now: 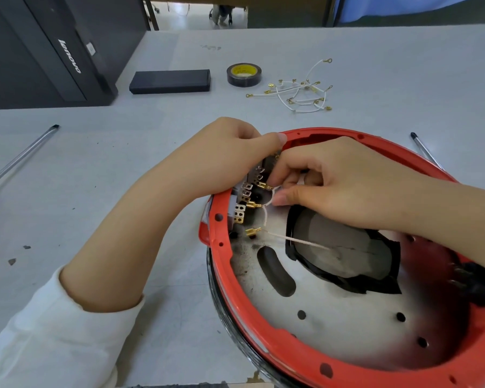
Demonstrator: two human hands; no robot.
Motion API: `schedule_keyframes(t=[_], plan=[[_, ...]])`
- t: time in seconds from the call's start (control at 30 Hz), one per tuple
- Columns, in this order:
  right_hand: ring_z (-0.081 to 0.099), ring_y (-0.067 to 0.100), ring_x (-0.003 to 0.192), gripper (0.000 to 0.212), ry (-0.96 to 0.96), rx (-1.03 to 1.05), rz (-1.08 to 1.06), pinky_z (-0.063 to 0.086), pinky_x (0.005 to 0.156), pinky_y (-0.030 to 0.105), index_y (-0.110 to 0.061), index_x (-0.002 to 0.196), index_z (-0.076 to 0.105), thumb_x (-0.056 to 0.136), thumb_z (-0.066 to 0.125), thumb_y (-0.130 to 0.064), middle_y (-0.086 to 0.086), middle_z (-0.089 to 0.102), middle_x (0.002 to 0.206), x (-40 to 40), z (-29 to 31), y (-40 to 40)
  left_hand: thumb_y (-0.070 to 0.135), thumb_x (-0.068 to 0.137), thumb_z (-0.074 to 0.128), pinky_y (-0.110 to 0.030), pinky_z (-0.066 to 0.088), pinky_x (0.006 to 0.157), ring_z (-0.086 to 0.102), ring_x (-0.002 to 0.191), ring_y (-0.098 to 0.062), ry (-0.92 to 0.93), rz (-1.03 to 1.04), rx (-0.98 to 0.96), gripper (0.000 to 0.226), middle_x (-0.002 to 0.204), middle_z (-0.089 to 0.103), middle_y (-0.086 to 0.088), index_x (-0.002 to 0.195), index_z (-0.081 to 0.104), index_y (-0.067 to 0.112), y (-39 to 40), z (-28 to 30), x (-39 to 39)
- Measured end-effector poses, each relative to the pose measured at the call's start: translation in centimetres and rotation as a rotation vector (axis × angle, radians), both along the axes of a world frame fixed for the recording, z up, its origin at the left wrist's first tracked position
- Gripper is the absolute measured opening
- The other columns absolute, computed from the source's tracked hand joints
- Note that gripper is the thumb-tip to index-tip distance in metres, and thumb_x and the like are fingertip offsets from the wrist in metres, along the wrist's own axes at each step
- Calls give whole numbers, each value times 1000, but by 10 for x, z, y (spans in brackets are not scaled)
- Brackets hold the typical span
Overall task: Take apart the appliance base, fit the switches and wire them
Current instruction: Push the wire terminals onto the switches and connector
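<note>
The grey desk carries one tape roll, one black box, two rods and a loose tangle of wires. One red base sits at the near right. The left hand curls over its rim at the switches; the right hand's narrow grip pinches one white wire.

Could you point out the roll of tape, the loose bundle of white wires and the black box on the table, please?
roll of tape (231,77): head view, on its dark outer wall.
bundle of white wires (300,93): head view, where the wires cross.
black box (170,81): head view, on its top face.
</note>
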State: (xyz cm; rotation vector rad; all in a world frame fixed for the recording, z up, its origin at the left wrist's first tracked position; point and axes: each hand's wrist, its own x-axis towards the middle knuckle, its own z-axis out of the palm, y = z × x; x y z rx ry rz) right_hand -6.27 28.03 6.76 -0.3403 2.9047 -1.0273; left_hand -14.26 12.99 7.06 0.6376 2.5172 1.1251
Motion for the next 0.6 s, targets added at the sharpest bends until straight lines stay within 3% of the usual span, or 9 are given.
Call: schedule_keyframes(t=[0.13,0.23,0.4,0.5,0.6], plan=[[54,-7,63,5,37,13,-15,37,63,6,-33,78,66,80,70,-35,-25,61,65,0,-2,-1,54,89,54,-10,26,32,36,29,-3,-9,5,-6,42,31,36,13,67,58,19,0,0,0],[53,-4,61,6,46,32,-10,37,61,8,-35,77,65,80,69,-37,-21,59,63,-1,-2,-1,57,88,55,-12,31,37,39,35,-1,1,19,-10,44,35,41,12,74,64,16,0,-1,-1],[55,-1,62,8,-123,-7,19,42,61,14,-33,93,64,89,59,-29,-16,65,72,-1,2,4,55,89,55,-10,27,33,38,31,-2,-10,12,-6,41,31,36,13,68,58,19,1,-1,0],[46,1,41,13,-268,-141,-2,35,41,11,-29,99,62,94,52,-22,-11,63,61,-1,4,3,53,90,55,-9,23,31,37,30,-2,-5,8,-9,41,29,34,14,67,56,20,0,0,0],[44,2,33,9,-273,-153,-32,32,36,9,-24,97,59,95,52,-19,-8,62,53,-3,4,-2,54,90,55,-9,24,31,38,30,-2,-7,13,-3,42,30,35,14,66,56,20,1,0,-1]])
